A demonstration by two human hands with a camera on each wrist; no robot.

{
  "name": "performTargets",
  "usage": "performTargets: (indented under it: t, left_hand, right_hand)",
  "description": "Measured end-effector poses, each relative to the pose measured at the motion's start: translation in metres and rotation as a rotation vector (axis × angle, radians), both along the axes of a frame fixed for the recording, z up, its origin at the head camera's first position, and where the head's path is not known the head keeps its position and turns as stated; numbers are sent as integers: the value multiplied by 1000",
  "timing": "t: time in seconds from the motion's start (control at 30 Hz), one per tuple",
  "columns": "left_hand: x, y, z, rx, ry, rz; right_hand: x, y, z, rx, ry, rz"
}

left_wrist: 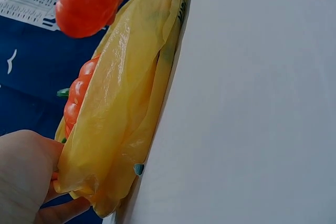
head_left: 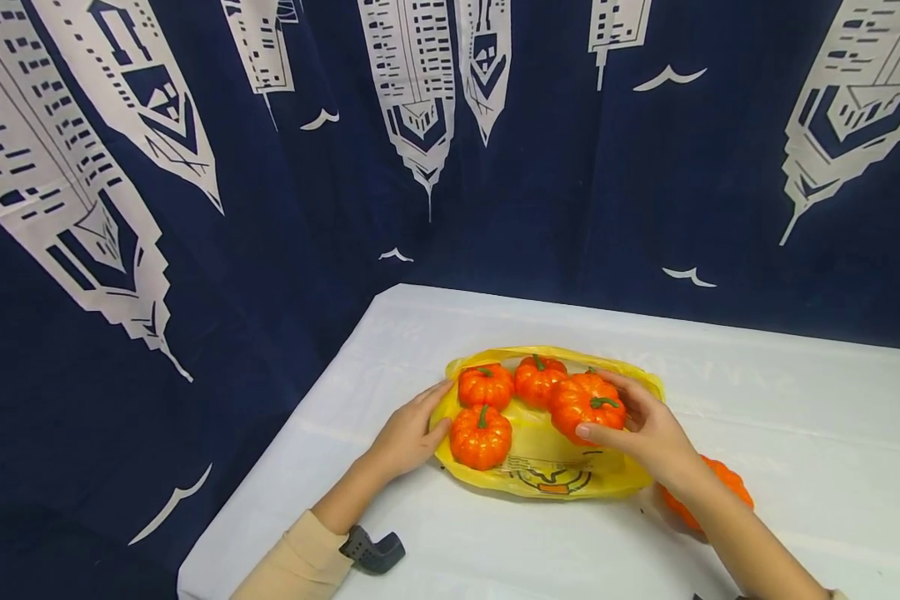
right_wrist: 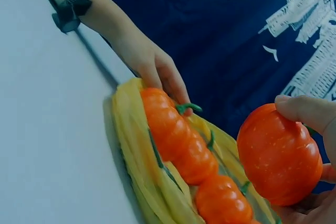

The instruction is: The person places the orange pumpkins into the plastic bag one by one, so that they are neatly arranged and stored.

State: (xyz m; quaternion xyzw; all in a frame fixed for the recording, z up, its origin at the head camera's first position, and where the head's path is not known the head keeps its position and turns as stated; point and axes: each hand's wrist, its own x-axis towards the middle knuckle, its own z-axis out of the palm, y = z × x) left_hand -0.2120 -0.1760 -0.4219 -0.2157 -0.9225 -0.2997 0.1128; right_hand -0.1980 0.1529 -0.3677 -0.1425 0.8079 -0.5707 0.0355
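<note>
A yellow plastic bag (head_left: 547, 475) lies spread on the table, with several small orange artificial pumpkins (head_left: 481, 437) with green stems in it. My left hand (head_left: 408, 429) holds the bag's left rim, its thumb beside the pumpkins; the left wrist view shows fingers (left_wrist: 63, 211) partly behind the plastic. My right hand (head_left: 648, 429) grips another orange pumpkin (head_left: 581, 408) above the bag's right half, thumb on the near side. In the right wrist view this held pumpkin (right_wrist: 278, 156) hangs apart from the row in the bag.
One more pumpkin (head_left: 731, 483) sits on the white-covered table (head_left: 810, 433) right of the bag, partly hidden by my right forearm. Behind the table hangs a dark blue cloth (head_left: 540, 225) with white building prints. A dark strap device (head_left: 375, 550) is on my left wrist.
</note>
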Motion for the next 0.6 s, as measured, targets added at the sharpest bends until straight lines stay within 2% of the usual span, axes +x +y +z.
performTargets:
  t: [0.27, 0.6]
  left_hand:
    - [1, 3, 0, 8, -3, -2]
    - [2, 2, 0, 14, -10, 5]
  right_hand:
    - [3, -19, -15, 46, -36, -6]
    - [2, -29, -34, 109, -56, -45]
